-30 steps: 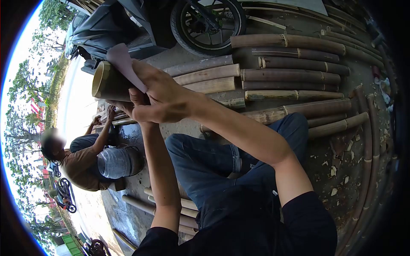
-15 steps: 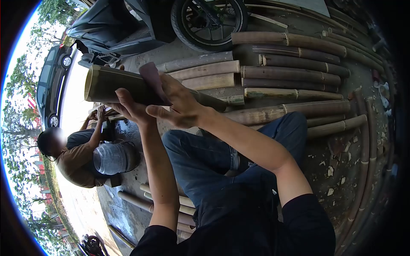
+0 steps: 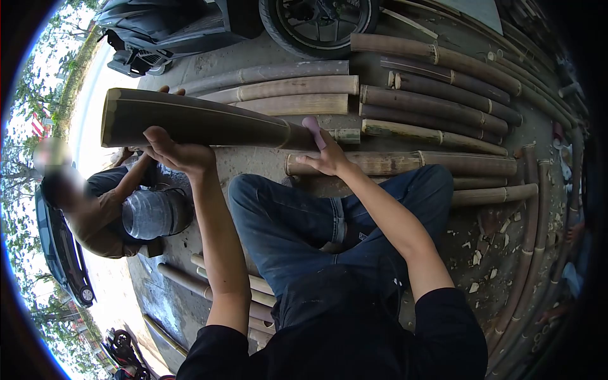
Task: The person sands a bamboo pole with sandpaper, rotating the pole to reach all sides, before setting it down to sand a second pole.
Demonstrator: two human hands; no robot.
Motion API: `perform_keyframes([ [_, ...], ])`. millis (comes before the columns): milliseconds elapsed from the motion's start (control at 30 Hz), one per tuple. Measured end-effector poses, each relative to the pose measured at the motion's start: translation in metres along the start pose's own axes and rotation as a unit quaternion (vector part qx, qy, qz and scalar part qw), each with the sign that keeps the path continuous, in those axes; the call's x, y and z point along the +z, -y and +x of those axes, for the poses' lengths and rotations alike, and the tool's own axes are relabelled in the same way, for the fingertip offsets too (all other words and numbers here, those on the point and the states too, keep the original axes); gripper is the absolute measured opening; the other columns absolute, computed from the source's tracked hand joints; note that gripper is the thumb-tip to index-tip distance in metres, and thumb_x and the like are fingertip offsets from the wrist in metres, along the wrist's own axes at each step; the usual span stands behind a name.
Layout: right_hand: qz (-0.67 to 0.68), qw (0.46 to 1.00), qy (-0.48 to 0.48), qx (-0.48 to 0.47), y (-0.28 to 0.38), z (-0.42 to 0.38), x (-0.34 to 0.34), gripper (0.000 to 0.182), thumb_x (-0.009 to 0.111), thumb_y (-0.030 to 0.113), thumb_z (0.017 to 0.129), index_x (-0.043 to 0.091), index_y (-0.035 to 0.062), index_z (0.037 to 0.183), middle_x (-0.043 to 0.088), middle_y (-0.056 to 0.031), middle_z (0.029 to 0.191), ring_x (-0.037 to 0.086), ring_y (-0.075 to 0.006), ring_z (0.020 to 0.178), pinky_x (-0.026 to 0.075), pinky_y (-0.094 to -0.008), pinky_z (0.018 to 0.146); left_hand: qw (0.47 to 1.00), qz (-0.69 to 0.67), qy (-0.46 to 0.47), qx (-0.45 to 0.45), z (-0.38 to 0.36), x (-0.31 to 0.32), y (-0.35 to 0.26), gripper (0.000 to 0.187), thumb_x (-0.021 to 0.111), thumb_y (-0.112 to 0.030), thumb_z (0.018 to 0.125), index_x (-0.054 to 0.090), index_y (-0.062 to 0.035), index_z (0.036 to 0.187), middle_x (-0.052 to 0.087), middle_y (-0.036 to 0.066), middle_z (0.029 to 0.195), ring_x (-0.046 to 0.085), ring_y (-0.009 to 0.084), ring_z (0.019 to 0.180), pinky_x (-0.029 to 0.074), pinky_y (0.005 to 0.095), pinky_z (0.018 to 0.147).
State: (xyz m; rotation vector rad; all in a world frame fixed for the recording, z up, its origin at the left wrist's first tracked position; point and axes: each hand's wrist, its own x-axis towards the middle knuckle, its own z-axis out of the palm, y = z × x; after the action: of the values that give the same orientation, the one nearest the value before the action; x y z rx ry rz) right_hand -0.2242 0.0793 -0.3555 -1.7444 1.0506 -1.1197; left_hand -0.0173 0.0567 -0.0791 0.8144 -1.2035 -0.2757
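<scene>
A thick dark bamboo pole is held up across the upper left of the view, its near end large at the left. My left hand supports it from below near that end, with fingertips showing over the far side. At the pole's far, right-hand end, my right hand holds a pinkish-purple piece of sandpaper or cloth against the bamboo, the thumb pointing left.
Bamboo poles lie in rows on the ground beyond my knees. A motorcycle wheel stands at the top. Left, a seated person is beside a clear plastic container. Chips litter the ground at right.
My right hand has slid right along the pole with the pinkish piece, away from my left hand. The pole's near end has shifted left and looks larger; the camera view has turned slightly.
</scene>
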Motion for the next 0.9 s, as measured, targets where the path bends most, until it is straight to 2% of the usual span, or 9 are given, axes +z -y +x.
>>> perform_keyframes([
  [167,-0.172,0.964,0.127,0.158,-0.039,-0.011,-0.011,0.096,0.081,0.035,0.084,0.026,0.0065,0.158,0.046,-0.0284,0.148,0.042,-0.0470,0.139,0.040,-0.0501,0.115,0.999,-0.034,0.015,0.021,-0.001,0.013,0.002,0.079,0.051,-0.060,0.101,0.032,-0.0006,0.150,0.061,0.028,0.127,0.070,0.0356,0.109,0.061,0.0449,0.090],
  [267,-0.307,0.944,0.068,0.102,-0.063,-0.026,-0.004,0.096,0.080,0.037,0.086,0.024,0.0063,0.158,0.045,-0.0292,0.149,0.041,-0.0480,0.139,0.040,-0.0514,0.115,0.992,-0.100,0.075,0.027,-0.001,0.025,-0.007,0.088,0.066,-0.056,0.093,0.030,-0.0009,0.152,0.062,0.030,0.128,0.070,0.0368,0.109,0.060,0.0460,0.091],
  [400,-0.220,0.955,0.114,0.165,-0.031,-0.012,-0.006,0.098,0.081,0.032,0.085,0.022,0.0036,0.158,0.044,-0.0288,0.150,0.041,-0.0467,0.141,0.038,-0.0493,0.117,0.964,-0.242,0.103,0.027,-0.002,0.033,0.003,0.087,0.071,-0.049,0.092,0.031,-0.0009,0.152,0.062,0.030,0.127,0.071,0.0453,0.101,0.061,0.0526,0.087],
  [533,-0.065,0.993,-0.056,-0.077,0.019,0.008,0.009,0.105,0.086,0.020,0.080,0.016,0.0007,0.156,0.036,-0.0267,0.152,0.040,-0.0409,0.143,0.036,-0.0459,0.117,0.953,-0.267,0.137,0.045,0.003,0.043,0.004,0.078,0.069,-0.043,0.094,0.034,0.0011,0.149,0.061,0.026,0.127,0.072,0.0387,0.097,0.061,0.0454,0.082],
  [633,-0.037,0.991,-0.029,-0.128,0.110,0.040,-0.014,0.101,0.082,0.020,0.082,0.016,-0.0008,0.155,0.035,-0.0258,0.152,0.043,-0.0396,0.140,0.036,-0.0458,0.116,0.962,-0.231,0.136,0.054,0.008,0.044,0.016,0.073,0.054,-0.051,0.102,0.041,0.0070,0.144,0.064,0.030,0.123,0.067,0.0445,0.114,0.054,0.0522,0.100],
  [733,-0.033,0.983,-0.054,-0.170,0.176,0.065,-0.035,0.093,0.079,0.025,0.080,0.026,-0.0021,0.152,0.039,-0.0327,0.146,0.044,-0.0472,0.134,0.041,-0.0508,0.110,0.965,-0.236,0.111,0.026,0.008,0.051,0.005,0.066,0.054,-0.050,0.102,0.046,0.0031,0.141,0.063,0.023,0.124,0.065,0.0325,0.113,0.050,0.0441,0.103],
  [833,0.008,0.983,0.075,-0.169,0.232,0.097,-0.064,0.092,0.075,0.028,0.080,0.026,-0.0028,0.152,0.037,-0.0320,0.146,0.040,-0.0457,0.137,0.038,-0.0475,0.114,0.947,-0.308,0.094,0.001,0.003,0.069,-0.013,0.055,0.067,-0.037,0.100,0.047,-0.0015,0.136,0.062,0.010,0.116,0.061,0.0178,0.106,0.049,0.0318,0.096],
  [867,0.062,0.970,0.080,-0.223,0.259,0.106,-0.068,0.078,0.069,0.027,0.088,0.031,-0.0016,0.149,0.043,-0.0253,0.133,0.046,-0.0374,0.122,0.041,-0.0417,0.102,0.949,-0.309,0.048,-0.039,-0.005,0.084,-0.021,0.063,0.053,-0.045,0.105,0.045,0.0007,0.147,0.060,0.009,0.123,0.058,0.0203,0.115,0.043,0.0335,0.104],
  [900,0.118,0.951,0.083,-0.275,0.285,0.116,-0.072,0.064,0.063,0.026,0.095,0.036,-0.0004,0.146,0.049,-0.0186,0.119,0.052,-0.0292,0.107,0.045,-0.0360,0.090,0.962,-0.246,0.089,0.079,0.009,0.073,0.020,0.056,0.053,-0.042,0.106,0.049,0.0007,0.143,0.061,0.007,0.117,0.059,0.0183,0.111,0.045,0.0315,0.099],
])
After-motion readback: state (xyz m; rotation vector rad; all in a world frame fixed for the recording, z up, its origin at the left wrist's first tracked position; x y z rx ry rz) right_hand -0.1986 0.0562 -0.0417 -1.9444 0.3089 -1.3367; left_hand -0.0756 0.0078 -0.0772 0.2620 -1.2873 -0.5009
